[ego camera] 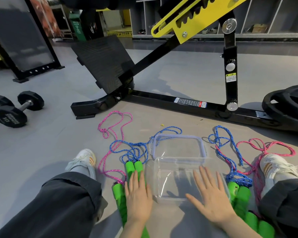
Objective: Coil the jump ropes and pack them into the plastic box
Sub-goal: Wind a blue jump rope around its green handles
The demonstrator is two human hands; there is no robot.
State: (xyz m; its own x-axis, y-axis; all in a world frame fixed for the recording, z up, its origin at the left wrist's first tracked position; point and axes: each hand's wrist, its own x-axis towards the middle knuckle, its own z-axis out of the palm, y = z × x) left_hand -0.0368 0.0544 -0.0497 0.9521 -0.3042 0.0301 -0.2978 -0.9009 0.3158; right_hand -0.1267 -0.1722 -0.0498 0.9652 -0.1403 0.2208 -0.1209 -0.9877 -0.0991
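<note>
A clear plastic box [163,184] stands open on the grey floor between my legs, with its clear lid [179,146] lying just behind it. Several jump ropes with green foam handles lie loose around it. Left of the box are a pink rope [117,121] and a blue rope [132,148], their handles [134,166] near my left hand [138,196]. To the right lie another blue rope [225,143] and a pink rope [272,146] with handles [239,193]. My left hand hovers flat with fingers straight over the left handles. My right hand [212,198] is spread flat over the box.
A black and yellow gym machine frame [187,100] runs across the floor just behind the ropes. A black weight plate [286,103] lies at the right. Dumbbells [12,109] sit at the left. My legs and white shoes [83,162] flank the box.
</note>
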